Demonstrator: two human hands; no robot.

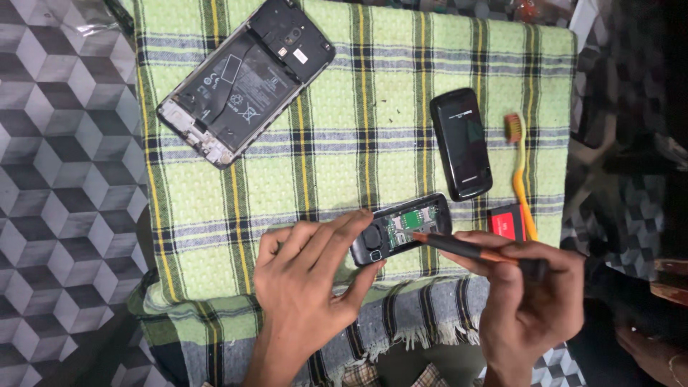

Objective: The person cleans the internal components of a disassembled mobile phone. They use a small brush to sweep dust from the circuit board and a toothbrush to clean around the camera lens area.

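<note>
Seen from the head camera, looking straight down, a green plaid cloth covers the worktop and serves as the landmark for everything here.

Near the cloth's lower edge, at its middle, lies a small opened phone, its back cover off so that the green circuit board and card slots show. The left hand rests on the cloth just left of this phone. Its grip is closed lightly around the phone's left end: the fingers curl over the upper edge and the thumb presses against the lower corner, pinning the phone flat to the cloth.

The right hand sits at the cloth's lower right corner, just right of the phone. Its grip is closed tight around a dark screwdriver with an orange band, held like a pen. The tool slants up and left, and its tip touches the phone's exposed inside, close to the green board.

In the cloth's upper left lies a large smartphone with its back removed, battery showing. Right of the cloth's centre lies a black phone cover. Along the cloth's right edge lies an orange toothbrush, and beside its handle, near the lower right, a small red battery.
</note>
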